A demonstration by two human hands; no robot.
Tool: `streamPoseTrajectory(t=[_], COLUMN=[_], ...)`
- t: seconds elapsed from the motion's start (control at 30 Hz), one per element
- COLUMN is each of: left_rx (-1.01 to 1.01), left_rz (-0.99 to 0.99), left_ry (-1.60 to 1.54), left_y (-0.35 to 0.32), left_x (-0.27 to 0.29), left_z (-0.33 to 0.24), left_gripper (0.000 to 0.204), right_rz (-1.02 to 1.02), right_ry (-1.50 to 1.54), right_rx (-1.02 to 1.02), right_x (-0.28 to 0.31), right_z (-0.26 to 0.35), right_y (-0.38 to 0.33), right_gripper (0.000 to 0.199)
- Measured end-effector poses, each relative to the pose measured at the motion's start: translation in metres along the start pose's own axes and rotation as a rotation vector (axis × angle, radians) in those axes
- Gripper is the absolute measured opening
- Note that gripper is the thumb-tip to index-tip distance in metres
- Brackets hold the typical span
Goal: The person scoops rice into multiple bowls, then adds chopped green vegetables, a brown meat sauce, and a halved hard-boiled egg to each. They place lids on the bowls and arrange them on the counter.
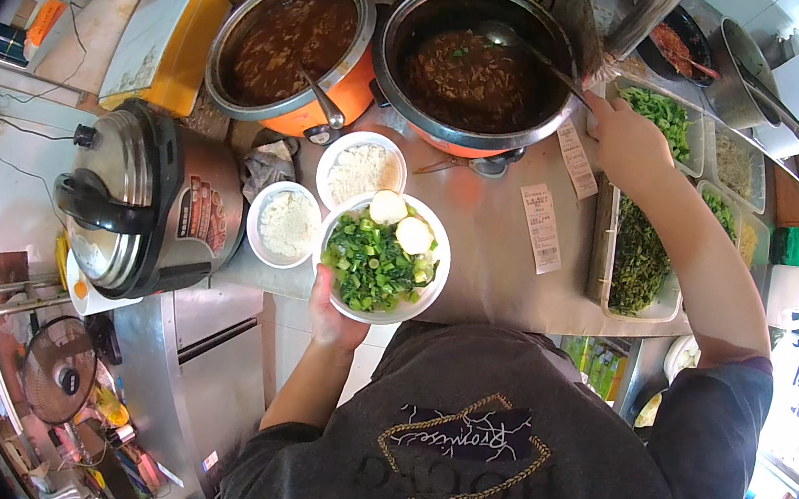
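Note:
My left hand [334, 320] holds up a white bowl [376, 318] from below, its thumb on the rim. Chopped greens [375, 265] fill the bowl, with two pale round pieces [401, 222] on top, perhaps egg halves. My right hand [628, 138] is closed round the handle of a ladle [544, 59], whose head rests in the right-hand pot [466, 135]. Brown broth [470, 79] with shredded bits and a little green lies in that pot. Just beyond the held bowl stand two white bowls of pale powdery or grainy stuff [361, 174].
At left of the ladle's pot sits a second broth pot [276, 112] with its own ladle [323, 100]. A large pressure cooker [193, 207] stands at the left. Paper slips [540, 230] lie on the steel counter [476, 280]. Trays of greens [638, 261] line the right side.

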State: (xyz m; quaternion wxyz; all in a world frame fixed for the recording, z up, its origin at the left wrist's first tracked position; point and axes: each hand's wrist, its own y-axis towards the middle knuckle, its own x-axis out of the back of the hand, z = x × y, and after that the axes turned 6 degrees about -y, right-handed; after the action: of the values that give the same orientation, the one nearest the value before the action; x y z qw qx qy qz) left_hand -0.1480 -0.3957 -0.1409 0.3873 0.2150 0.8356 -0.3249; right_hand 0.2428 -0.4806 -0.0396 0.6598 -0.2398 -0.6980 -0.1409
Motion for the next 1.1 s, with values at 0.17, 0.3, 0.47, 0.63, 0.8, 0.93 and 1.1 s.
streamPoseTrajectory(t=[0.17, 0.3, 0.47, 0.63, 0.8, 0.93, 1.1], left_rx=[-0.021, -0.067, -0.094, -0.091, -0.051, -0.059, -0.098], left_rz=[0.051, 0.011, -0.008, 0.042, 0.05, 0.018, -0.002], left_ry=[-0.026, -0.05, -0.054, -0.009, -0.066, -0.106, -0.105], left_y=[0.014, 0.02, 0.025, 0.034, 0.051, 0.071, 0.107], left_x=[-0.008, -0.021, -0.04, -0.062, -0.084, -0.102, -0.13], left_z=[-0.009, -0.012, -0.015, -0.01, 0.003, 0.014, 0.026], left_gripper=[0.071, 0.07, 0.069, 0.068, 0.058, 0.055, 0.063], right_rz=[0.075, 0.427, 0.751, 0.672, 0.584, 0.496, 0.393], right_ry=[0.188, 0.896, 1.623, 1.536, 1.491, 1.482, 1.357], right_rx=[0.009, -0.058, -0.364, -0.287, -0.309, -0.183, -0.212], right_x=[-0.012, 0.0, 0.018, 0.021, 0.036, 0.061, 0.1], right_z=[0.03, 0.036, -0.005, -0.018, -0.023, -0.038, -0.049], right_y=[0.009, 0.001, -0.026, -0.041, -0.044, -0.054, -0.09], right_gripper=[0.046, 0.047, 0.045, 0.044, 0.047, 0.048, 0.052])
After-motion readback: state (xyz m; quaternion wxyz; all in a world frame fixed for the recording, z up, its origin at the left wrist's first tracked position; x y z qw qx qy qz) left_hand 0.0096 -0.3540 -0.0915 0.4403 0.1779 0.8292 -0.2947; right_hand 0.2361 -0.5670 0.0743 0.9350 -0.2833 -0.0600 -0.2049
